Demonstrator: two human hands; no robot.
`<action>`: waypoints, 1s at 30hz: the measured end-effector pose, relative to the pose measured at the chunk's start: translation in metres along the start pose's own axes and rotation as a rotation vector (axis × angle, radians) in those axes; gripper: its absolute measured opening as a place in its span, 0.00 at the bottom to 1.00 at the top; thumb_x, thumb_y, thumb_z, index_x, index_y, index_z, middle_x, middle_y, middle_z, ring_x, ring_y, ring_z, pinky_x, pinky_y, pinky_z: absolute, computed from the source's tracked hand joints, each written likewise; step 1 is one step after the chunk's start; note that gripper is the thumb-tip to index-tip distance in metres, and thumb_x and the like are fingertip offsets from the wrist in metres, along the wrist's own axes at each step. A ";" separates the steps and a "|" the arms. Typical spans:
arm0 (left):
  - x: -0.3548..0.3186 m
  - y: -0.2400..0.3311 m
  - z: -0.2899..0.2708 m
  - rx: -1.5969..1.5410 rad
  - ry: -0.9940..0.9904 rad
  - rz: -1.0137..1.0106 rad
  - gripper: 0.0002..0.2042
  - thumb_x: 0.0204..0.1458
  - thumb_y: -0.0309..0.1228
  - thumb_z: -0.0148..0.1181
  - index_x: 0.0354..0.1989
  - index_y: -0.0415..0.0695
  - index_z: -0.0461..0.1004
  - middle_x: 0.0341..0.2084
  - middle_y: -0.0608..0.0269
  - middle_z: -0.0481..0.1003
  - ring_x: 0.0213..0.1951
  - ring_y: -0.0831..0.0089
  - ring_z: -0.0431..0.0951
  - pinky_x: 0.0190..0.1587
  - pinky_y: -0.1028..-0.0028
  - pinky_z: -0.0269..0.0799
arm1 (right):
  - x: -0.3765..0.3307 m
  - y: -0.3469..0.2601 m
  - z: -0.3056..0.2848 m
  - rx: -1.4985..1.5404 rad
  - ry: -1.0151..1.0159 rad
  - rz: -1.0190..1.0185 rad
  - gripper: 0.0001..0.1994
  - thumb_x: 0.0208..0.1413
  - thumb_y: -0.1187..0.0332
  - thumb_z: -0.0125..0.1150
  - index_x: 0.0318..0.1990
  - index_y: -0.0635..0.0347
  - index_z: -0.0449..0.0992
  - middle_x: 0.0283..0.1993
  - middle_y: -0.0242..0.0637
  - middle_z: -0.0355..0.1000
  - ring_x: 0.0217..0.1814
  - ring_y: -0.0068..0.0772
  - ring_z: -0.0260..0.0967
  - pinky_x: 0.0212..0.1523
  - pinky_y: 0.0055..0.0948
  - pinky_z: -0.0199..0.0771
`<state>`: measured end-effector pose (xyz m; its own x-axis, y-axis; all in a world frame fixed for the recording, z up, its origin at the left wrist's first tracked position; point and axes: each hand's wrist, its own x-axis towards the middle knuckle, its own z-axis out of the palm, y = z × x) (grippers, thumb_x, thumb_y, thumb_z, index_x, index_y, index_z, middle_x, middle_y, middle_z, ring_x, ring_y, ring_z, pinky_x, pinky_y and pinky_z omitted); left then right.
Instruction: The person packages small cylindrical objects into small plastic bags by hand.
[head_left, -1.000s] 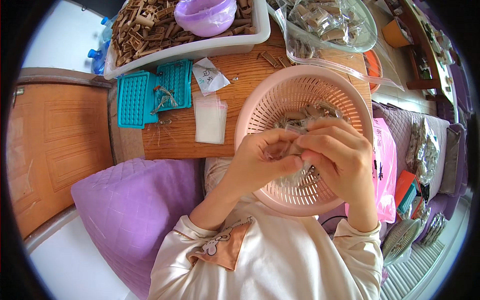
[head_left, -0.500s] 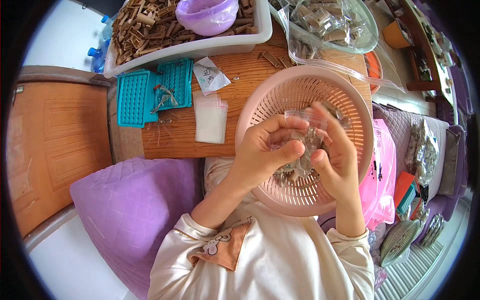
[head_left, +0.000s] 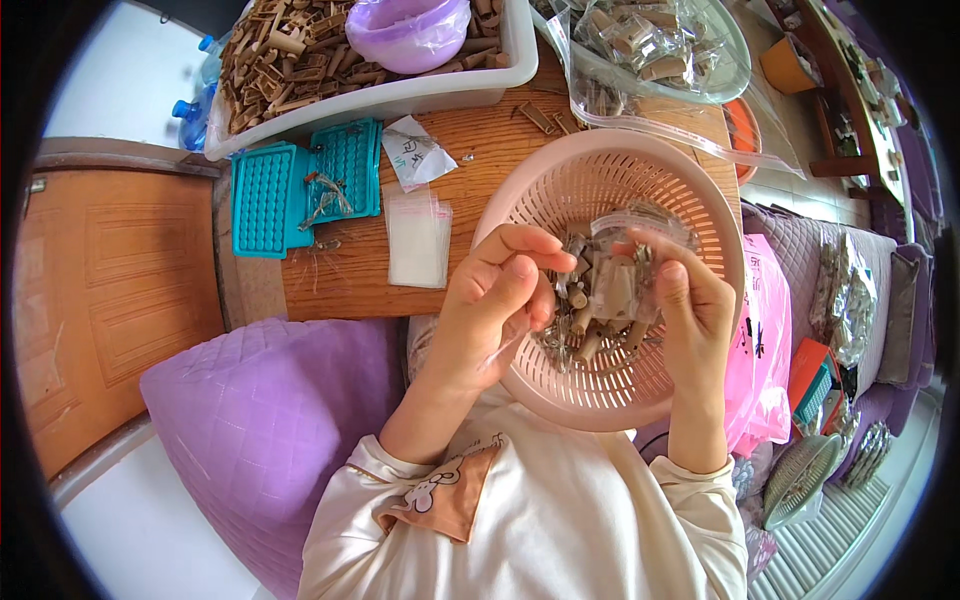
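My right hand point(head_left: 697, 315) pinches a small clear plastic bag point(head_left: 613, 287) by its right side, thumb in front. Inside the bag is a light brown piece, and its upper edge is clear film. To the left, my left hand point(head_left: 495, 300) is curled, thumb close to the index finger, apart from the bag. A thin clear plastic strip shows at its lower fingers. Both hands are over a pink slotted basket point(head_left: 530, 180). Several filled clear bags and short brown tube-like pieces point(head_left: 588, 345) lie in it, partly hidden by my hands.
Left on the wooden table point(head_left: 470, 210) are flat clear bags point(head_left: 418, 245), a paper note point(head_left: 415, 155) and a teal tray point(head_left: 270, 205). Behind stand a white bin point(head_left: 400, 105) of brown pieces with a purple bowl point(head_left: 410, 40), and a pale basin point(head_left: 735, 75) of filled bags.
My left hand has drawn away to the left from the bag. My right hand keeps the bag, which now faces up more plainly. The basket's contents show more.
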<state>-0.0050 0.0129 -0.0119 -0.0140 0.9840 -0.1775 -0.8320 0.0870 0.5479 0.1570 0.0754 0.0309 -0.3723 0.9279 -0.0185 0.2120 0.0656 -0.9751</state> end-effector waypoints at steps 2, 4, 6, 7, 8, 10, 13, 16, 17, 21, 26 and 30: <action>-0.001 0.005 0.006 0.027 -0.082 0.056 0.15 0.53 0.37 0.52 0.43 0.41 0.64 0.36 0.61 0.71 0.25 0.84 0.67 0.28 0.85 0.65 | -0.004 0.000 0.000 -0.034 -0.041 0.067 0.14 0.59 0.67 0.44 0.44 0.68 0.71 0.35 0.37 0.73 0.34 0.20 0.67 0.37 0.18 0.67; -0.001 0.007 0.009 0.085 -0.080 0.111 0.15 0.52 0.37 0.54 0.42 0.40 0.65 0.36 0.61 0.71 0.25 0.83 0.68 0.28 0.84 0.65 | -0.005 0.001 0.002 -0.064 -0.083 0.132 0.15 0.59 0.66 0.44 0.44 0.70 0.71 0.36 0.39 0.73 0.37 0.23 0.68 0.40 0.20 0.67; -0.002 0.008 0.013 0.141 -0.080 0.165 0.15 0.51 0.36 0.55 0.41 0.40 0.66 0.36 0.60 0.71 0.26 0.82 0.68 0.28 0.84 0.66 | -0.006 0.004 0.006 -0.076 -0.068 0.018 0.11 0.56 0.72 0.46 0.43 0.67 0.72 0.26 0.36 0.73 0.28 0.15 0.66 0.29 0.18 0.66; -0.003 0.008 0.015 0.510 -0.037 0.346 0.13 0.49 0.35 0.56 0.40 0.41 0.69 0.36 0.60 0.71 0.27 0.80 0.69 0.29 0.82 0.66 | -0.006 0.005 0.007 -0.126 -0.078 -0.029 0.11 0.54 0.74 0.48 0.43 0.66 0.72 0.25 0.41 0.72 0.25 0.22 0.68 0.27 0.21 0.67; -0.003 0.008 0.017 0.881 0.009 0.524 0.12 0.48 0.33 0.58 0.38 0.41 0.71 0.36 0.59 0.71 0.28 0.78 0.70 0.31 0.81 0.67 | -0.006 0.004 0.009 -0.127 -0.077 -0.029 0.11 0.54 0.74 0.48 0.43 0.66 0.72 0.25 0.41 0.72 0.25 0.22 0.68 0.27 0.21 0.67; -0.002 0.008 0.021 1.200 0.023 0.708 0.10 0.42 0.28 0.60 0.34 0.39 0.74 0.38 0.54 0.70 0.33 0.74 0.70 0.29 0.80 0.68 | -0.009 0.001 0.012 -0.261 -0.107 -0.168 0.12 0.51 0.75 0.51 0.44 0.65 0.72 0.24 0.44 0.70 0.22 0.33 0.69 0.25 0.25 0.67; 0.003 0.002 0.024 1.500 0.059 0.875 0.09 0.34 0.21 0.59 0.28 0.43 0.77 0.37 0.56 0.72 0.33 0.67 0.73 0.30 0.75 0.72 | -0.011 0.002 0.014 -0.411 -0.151 -0.277 0.13 0.45 0.78 0.54 0.41 0.66 0.70 0.23 0.42 0.67 0.22 0.39 0.66 0.24 0.31 0.66; 0.006 0.003 0.020 1.512 0.015 0.849 0.09 0.33 0.19 0.58 0.27 0.43 0.76 0.31 0.62 0.75 0.28 0.68 0.73 0.30 0.77 0.72 | -0.012 0.003 0.016 -0.585 -0.191 -0.413 0.12 0.41 0.80 0.55 0.37 0.66 0.69 0.22 0.40 0.65 0.23 0.36 0.65 0.23 0.32 0.64; 0.006 0.003 0.021 1.514 0.044 0.816 0.06 0.37 0.19 0.57 0.26 0.41 0.75 0.25 0.67 0.75 0.25 0.76 0.72 0.26 0.81 0.68 | -0.013 0.002 0.016 -0.629 -0.215 -0.417 0.12 0.40 0.80 0.55 0.37 0.66 0.70 0.21 0.39 0.65 0.22 0.36 0.65 0.23 0.31 0.65; 0.024 0.019 0.004 1.197 0.339 0.618 0.04 0.47 0.21 0.50 0.29 0.40 0.72 0.29 0.65 0.74 0.18 0.86 0.63 0.19 0.85 0.58 | -0.014 -0.006 0.011 -0.551 -0.162 -0.403 0.10 0.42 0.81 0.55 0.36 0.65 0.71 0.20 0.38 0.67 0.21 0.36 0.65 0.22 0.29 0.66; 0.013 0.032 -0.003 1.204 0.382 0.865 0.04 0.47 0.22 0.50 0.29 0.38 0.72 0.31 0.61 0.74 0.21 0.82 0.68 0.22 0.84 0.64 | -0.013 -0.006 0.009 -0.435 -0.003 -0.262 0.06 0.47 0.80 0.53 0.34 0.65 0.73 0.22 0.41 0.69 0.21 0.36 0.68 0.22 0.28 0.67; 0.000 0.005 0.025 1.492 0.056 0.961 0.07 0.37 0.21 0.60 0.28 0.39 0.77 0.30 0.57 0.76 0.29 0.69 0.77 0.29 0.77 0.73 | -0.012 -0.008 0.016 -0.446 -0.014 -0.292 0.07 0.46 0.80 0.53 0.35 0.66 0.72 0.22 0.41 0.68 0.21 0.37 0.67 0.22 0.29 0.66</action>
<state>0.0045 0.0168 0.0110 -0.1895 0.7650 0.6155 0.6431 -0.3770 0.6665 0.1453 0.0574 0.0355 -0.4845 0.8430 0.2337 0.4600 0.4728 -0.7516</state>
